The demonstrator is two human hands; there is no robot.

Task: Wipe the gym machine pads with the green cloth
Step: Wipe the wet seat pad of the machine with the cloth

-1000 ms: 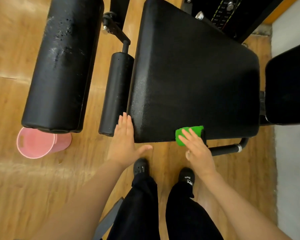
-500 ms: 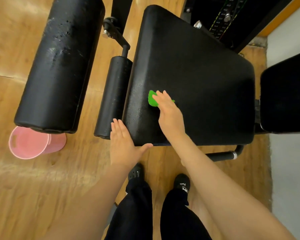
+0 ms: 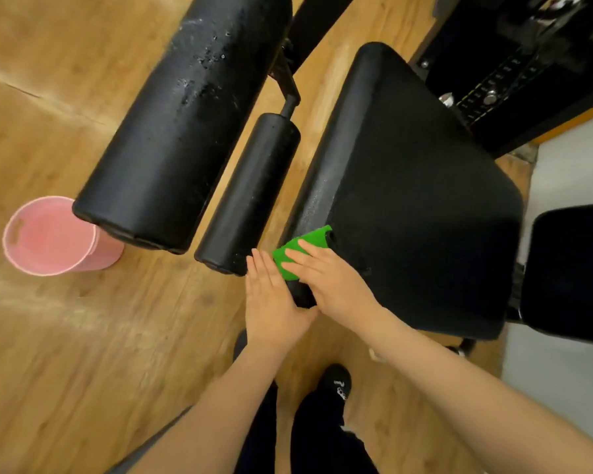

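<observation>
A wide black seat pad [image 3: 415,206] fills the middle right. The green cloth [image 3: 303,249] lies on its near left edge, and my right hand [image 3: 329,282] presses it flat against the pad with straight fingers. My left hand [image 3: 271,302] rests flat against the pad's near left corner, fingers straight and together, thumb under the right hand. A thick black roller pad [image 3: 185,124] and a thinner black roller pad [image 3: 250,196] lie to the left of the seat.
A pink bucket [image 3: 50,236] stands on the wooden floor at the left, beside the thick roller's end. Another black pad [image 3: 569,271] is at the right edge. The weight stack [image 3: 493,94] is at the top right. My shoes and dark trousers are below.
My right hand has slid the cloth from the seat's middle left back down to its near left edge. The camera view has swung, and my left hand stays at the corner.
</observation>
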